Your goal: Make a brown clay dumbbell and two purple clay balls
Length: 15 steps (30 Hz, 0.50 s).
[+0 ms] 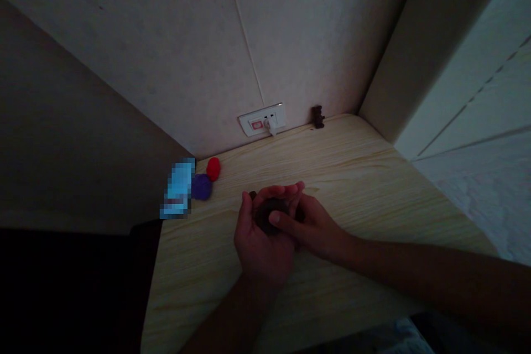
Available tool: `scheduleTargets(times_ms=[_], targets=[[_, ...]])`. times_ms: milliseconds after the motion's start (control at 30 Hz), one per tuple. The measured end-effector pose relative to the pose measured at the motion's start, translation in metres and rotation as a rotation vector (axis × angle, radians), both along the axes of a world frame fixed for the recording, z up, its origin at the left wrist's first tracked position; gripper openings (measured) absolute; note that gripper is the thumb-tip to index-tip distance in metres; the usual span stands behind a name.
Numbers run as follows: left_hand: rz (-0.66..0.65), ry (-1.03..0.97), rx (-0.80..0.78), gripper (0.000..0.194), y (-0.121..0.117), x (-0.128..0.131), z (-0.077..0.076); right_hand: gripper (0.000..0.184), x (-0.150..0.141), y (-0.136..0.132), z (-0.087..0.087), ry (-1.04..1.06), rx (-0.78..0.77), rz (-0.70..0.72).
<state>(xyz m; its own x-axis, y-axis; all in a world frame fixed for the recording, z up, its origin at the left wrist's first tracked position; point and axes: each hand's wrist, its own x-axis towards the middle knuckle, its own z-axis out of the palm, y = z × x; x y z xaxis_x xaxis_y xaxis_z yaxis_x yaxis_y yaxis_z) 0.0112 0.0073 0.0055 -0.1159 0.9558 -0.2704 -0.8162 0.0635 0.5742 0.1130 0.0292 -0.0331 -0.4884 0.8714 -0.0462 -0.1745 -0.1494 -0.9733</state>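
Observation:
A dark brown, rounded lump that looks like modelling clay [265, 215] lies in the palm of my left hand [265, 249], whose fingers curl up around it. From the right, my right hand [313, 224] closes on the same lump, with its thumb pressed on top. Its other fingers are partly hidden behind the left ones. Just beyond my left thumb and fingers shows a small dark brown piece [253, 194]; whether it touches the hand I cannot tell. Both hands are over the middle of the wooden tabletop [352, 171].
A red ball [213, 168] and a purple lump [202, 187] sit at the table's left edge, beside a pixelated bright screen [178, 188]. Against the back wall stands a small brown figure [318, 116]. A wall socket [261, 120] holds a white plug [270, 124].

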Motion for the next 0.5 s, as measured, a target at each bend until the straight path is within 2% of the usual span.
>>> scheduleTargets(times_ms=[100, 167, 233, 333, 500], targets=[[0.075, -0.015, 0.011, 0.057, 0.0035, -0.0063, 0.0003, 0.040, 0.0010, -0.0002, -0.0021, 0.044, -0.062, -0.021], [0.108, -0.005, 0.033, 0.051, 0.0047, -0.0099, 0.0002, 0.041, 0.0012, 0.0005, -0.0045, 0.007, -0.050, -0.100], [0.100, 0.020, 0.057, 0.041, 0.0043, -0.0117, -0.0005, 0.043, 0.0013, 0.0013, -0.0062, -0.058, 0.027, -0.170], [0.051, 0.046, 0.072, 0.032, 0.0023, -0.0105, -0.0023, 0.040, 0.0018, 0.0008, -0.0057, -0.129, 0.155, -0.136], [-0.008, 0.127, 0.057, 0.036, 0.0002, -0.0051, -0.0067, 0.026, 0.0049, -0.0018, 0.0002, -0.143, 0.296, -0.085]])
